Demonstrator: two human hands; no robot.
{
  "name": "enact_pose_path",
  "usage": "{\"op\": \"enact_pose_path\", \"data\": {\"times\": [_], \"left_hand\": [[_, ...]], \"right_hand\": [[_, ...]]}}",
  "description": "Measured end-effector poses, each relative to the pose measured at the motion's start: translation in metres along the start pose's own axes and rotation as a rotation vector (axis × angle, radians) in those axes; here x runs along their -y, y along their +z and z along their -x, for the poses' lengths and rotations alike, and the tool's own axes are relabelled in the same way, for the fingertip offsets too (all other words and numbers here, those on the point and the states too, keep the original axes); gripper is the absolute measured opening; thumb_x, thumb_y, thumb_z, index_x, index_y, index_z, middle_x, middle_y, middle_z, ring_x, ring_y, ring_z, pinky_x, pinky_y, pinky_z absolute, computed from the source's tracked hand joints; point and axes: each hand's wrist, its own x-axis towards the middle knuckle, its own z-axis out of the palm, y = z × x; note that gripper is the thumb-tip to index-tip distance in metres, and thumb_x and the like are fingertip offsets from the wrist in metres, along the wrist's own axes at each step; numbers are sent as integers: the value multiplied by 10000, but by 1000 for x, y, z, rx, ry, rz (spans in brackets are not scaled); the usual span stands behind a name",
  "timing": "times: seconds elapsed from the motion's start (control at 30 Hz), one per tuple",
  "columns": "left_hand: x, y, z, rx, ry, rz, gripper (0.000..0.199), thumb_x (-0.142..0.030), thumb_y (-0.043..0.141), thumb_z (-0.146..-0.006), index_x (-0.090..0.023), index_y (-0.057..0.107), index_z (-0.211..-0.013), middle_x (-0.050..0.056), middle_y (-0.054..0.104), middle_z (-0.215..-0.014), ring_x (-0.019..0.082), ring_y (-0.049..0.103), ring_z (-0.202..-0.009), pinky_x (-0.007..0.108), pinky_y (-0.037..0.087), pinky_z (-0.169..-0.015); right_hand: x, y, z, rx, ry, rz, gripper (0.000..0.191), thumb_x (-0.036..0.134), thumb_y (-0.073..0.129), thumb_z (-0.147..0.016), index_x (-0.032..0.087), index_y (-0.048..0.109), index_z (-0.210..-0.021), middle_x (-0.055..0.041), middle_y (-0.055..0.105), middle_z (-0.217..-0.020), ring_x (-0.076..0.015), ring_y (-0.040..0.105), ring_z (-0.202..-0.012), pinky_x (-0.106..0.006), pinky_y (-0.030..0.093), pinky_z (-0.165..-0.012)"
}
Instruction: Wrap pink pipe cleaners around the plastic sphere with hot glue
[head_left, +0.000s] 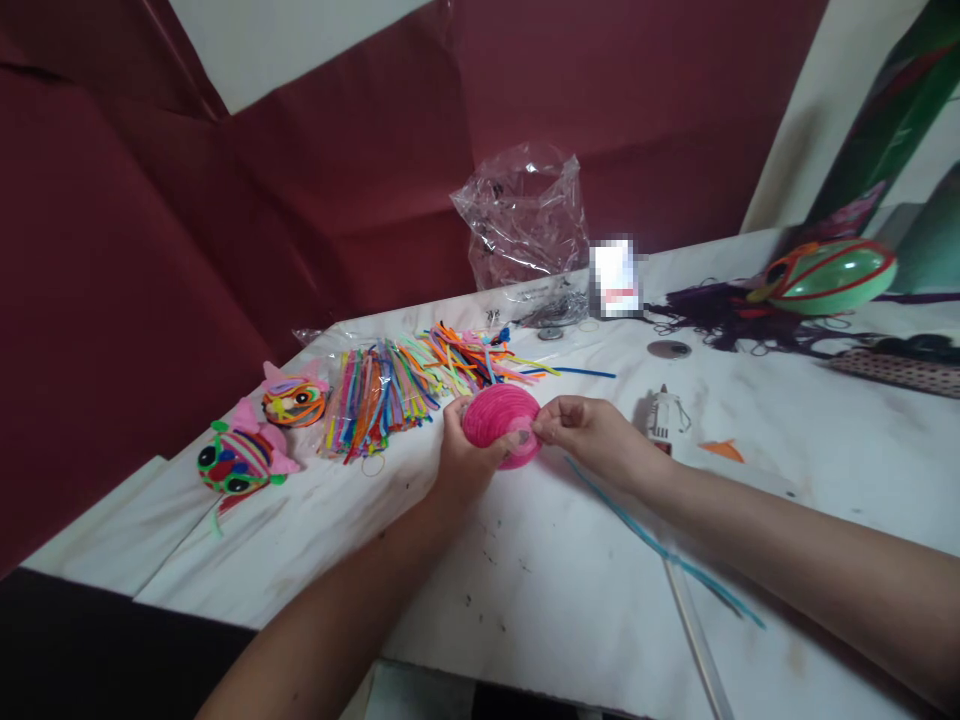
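Note:
A round pink ball [499, 425], its surface wound in rings of fuzzy pink strand, is held over the white table. My left hand [469, 455] wraps it from the left and below, thumb pressed on its front. At the ball's right edge my right hand [566, 425] is closed in a pinch; whatever lies between those fingertips is too small to make out. Below the right forearm runs a long blue pipe cleaner [630, 522]. Whether its upper end touches the right hand cannot be told.
Bundled coloured pipe cleaners [382, 400] lie beyond the left hand, near two decorated fish-like balls [244, 455]. A white glue gun [664, 415] stands right, with an orange scrap [722, 451]. Behind are a clear plastic bag [525, 225] and a green balloon-like ball [844, 278].

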Motion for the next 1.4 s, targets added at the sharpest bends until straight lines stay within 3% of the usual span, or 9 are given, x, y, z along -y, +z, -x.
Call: {"op": "enact_pose_path", "data": {"times": [0.23,0.43,0.57,0.8,1.4], "left_hand": [[-1,-1,1,31,-12,28,839,-361,850,-493,-200,409,-1189,112,561,-1161,263,593,-1035,365,498,-846],[-1,-1,3,30,-14,31,830,-370,849,-504,-198,414,-1189,116,564,-1164,261,595,-1033,364,499,-848],[-1,-1,4,28,-8,9,823,-380,847,-509,-212,413,-1188,112,558,-1179,257,591,-1033,355,500,-845],[5,-4,-1,52,31,42,556,-566,595,-749,-188,488,-1142,108,592,-1136,242,591,-1018,382,470,-881],[3,-7,-6,82,19,-34,524,-488,671,-700,-193,519,-1106,88,623,-1068,226,598,-948,346,474,-830]], "right_hand": [[-6,1,-2,5,-23,73,425,578,712,-542,188,550,-597,26,536,-559,-116,457,-534,-260,352,-537],[-10,2,4,-50,-223,357,227,417,536,-748,211,514,-655,-6,567,-612,-154,503,-579,-285,381,-582],[-9,2,8,-59,-271,493,152,349,491,-787,218,509,-711,-23,610,-658,-172,547,-610,-295,399,-615],[-7,0,4,-29,-254,473,158,332,503,-787,215,508,-680,-29,635,-644,-172,574,-597,-286,411,-593],[-4,-1,3,2,-193,352,196,374,548,-721,206,522,-624,-4,595,-587,-145,511,-548,-268,380,-542]]}}
